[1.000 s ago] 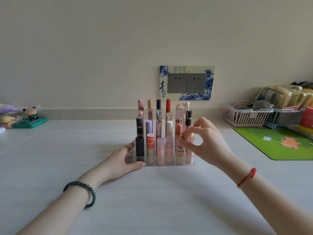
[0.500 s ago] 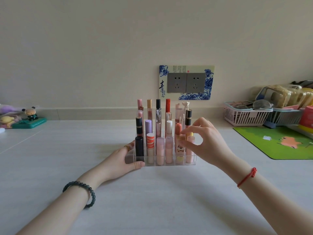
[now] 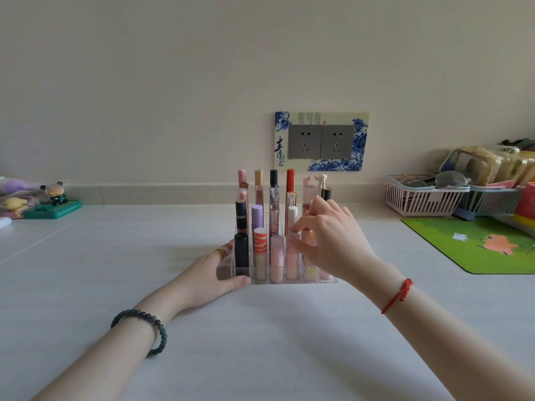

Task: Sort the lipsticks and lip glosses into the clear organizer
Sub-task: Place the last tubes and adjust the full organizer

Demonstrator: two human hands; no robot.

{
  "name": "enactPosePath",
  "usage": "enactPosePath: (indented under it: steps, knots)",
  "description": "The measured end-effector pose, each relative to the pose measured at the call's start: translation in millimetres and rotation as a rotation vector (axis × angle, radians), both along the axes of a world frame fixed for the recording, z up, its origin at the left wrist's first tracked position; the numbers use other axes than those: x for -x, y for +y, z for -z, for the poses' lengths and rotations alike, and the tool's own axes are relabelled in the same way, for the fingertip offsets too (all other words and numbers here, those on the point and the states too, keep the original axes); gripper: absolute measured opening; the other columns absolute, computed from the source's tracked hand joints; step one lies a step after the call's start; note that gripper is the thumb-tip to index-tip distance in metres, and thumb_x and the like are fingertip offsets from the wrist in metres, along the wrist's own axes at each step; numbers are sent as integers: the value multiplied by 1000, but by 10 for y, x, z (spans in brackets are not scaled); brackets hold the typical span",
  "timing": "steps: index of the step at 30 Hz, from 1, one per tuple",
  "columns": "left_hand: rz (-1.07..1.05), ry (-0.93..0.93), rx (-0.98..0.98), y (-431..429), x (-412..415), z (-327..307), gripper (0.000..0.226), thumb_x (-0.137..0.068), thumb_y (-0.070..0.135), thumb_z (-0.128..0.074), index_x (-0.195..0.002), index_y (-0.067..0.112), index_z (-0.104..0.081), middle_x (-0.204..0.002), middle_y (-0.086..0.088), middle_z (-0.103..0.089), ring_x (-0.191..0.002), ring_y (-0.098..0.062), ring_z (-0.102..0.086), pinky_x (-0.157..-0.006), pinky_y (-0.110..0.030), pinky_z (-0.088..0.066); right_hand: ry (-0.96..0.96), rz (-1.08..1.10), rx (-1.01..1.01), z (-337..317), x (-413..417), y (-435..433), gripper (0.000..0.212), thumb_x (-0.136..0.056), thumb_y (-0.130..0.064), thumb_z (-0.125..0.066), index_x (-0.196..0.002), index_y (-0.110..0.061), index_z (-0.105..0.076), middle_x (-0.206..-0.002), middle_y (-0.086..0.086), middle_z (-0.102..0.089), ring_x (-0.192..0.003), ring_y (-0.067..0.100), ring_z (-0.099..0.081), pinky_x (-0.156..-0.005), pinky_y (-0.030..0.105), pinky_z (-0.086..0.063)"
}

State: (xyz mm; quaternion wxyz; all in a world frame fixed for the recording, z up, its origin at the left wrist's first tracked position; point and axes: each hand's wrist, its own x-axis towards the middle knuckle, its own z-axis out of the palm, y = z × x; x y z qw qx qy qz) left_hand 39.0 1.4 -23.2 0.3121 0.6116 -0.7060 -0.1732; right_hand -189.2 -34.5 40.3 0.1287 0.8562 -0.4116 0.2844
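A dark beaded bracelet (image 3: 144,328) circles the left wrist. A gold ring (image 3: 220,252) bands the left hand (image 3: 208,273). A red cord (image 3: 398,295) circles the right wrist.

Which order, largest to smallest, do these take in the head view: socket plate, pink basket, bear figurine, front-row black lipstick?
1. socket plate
2. pink basket
3. bear figurine, counted with its green base
4. black lipstick, smallest although it stands nearest the camera

Organizer (image 3: 295,281) my left hand (image 3: 207,274) held: clear, glossy plastic. Black lipstick tube (image 3: 241,254): looked glossy. Table (image 3: 260,342): matt, pale woodgrain. Basket (image 3: 419,202): slatted plastic.
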Motion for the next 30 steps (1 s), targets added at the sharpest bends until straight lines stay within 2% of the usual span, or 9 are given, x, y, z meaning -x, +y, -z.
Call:
enactPosePath:
  steps: [8,15,21,26,30]
  knots:
    - [-7,4,-8,0,8,-6,80,-76,42,-69,-143,23,-28,-147,11,-34,-134,-3,-30,-112,-24,-25,-29,21,0,6,-25,0,28,-79,-48,-58,-91,-25,-69,-84,-5,-38,-88,19,-44,-72,27,-26]
    - [-10,3,-8,6,11,-5,80,-77,41,-69,-143,25,-27,-145,14,-34,-131,1,-30,-104,-16,-24,-65,18,8,1,7,-17,27,-78,-47,-60,-86,-23,-70,-82,-7,-36,-80,11,-30,-72,27,-25]
    - [-10,14,-13,9,10,-5,81,-76,43,-69,-142,26,-26,-144,16,-34,-125,5,-29,-103,-16,-24,-57,27,11,13,10,-27,27,-79,-48,-58,-87,-25,-69,-83,-7,-37,-80,12,-30,-72,27,-25]
    - [-15,8,-26,0,-2,-1,83,-75,46,-68,-143,26,-25,-146,14,-33,-133,-2,-30,-107,-21,-25,-66,20,2,17,14,-34,28,-79,-49,-57,-89,-25,-69,-82,-6,-38,-80,12,-31,-71,27,-25]
    - [-9,8,-26,2,-2,-2,82,-75,46,-68,-143,27,-26,-144,17,-33,-133,-2,-30,-108,-21,-25,-95,14,8,5,24,-28,30,-79,-49,-58,-94,-25,-68,-83,-7,-39,-82,13,-35,-72,27,-27]
